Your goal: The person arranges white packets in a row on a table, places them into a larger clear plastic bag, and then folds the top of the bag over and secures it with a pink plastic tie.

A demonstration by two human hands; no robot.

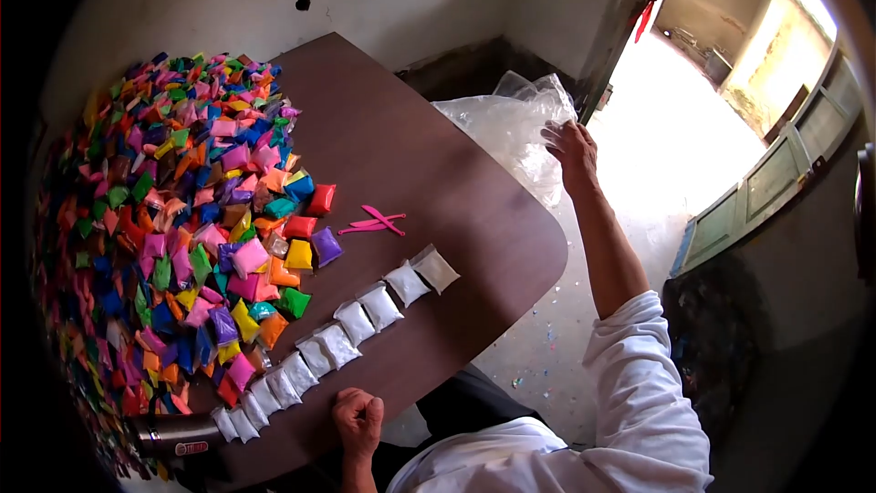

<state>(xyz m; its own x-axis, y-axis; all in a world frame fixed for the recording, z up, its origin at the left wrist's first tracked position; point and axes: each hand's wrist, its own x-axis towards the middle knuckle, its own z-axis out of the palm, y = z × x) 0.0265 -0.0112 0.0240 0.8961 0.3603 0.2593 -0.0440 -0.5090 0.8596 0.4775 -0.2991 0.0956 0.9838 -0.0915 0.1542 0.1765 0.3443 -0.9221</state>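
My right hand [575, 148] is stretched out past the table's right edge, its fingers closed on a large clear plastic bag [497, 121]. The bag hangs crumpled beside the table. At the near edge of the table, my left hand [359, 418] rests as a loose fist, with nothing visible in it. Just beyond that fist, a slanting row of small white packets [317, 356] runs across the tabletop. A paler packet [435, 269] lies at the far end of the row. Crossed pink plastic modelling tools [372, 221] lie farther up the table.
A big heap of small coloured packets [196, 219] covers the left side of the brown table [365, 128]. A dark metal cylinder [173, 434], perhaps a flask, lies at the near left. An open doorway [698, 82] is at the right. Bits litter the floor [538, 347].
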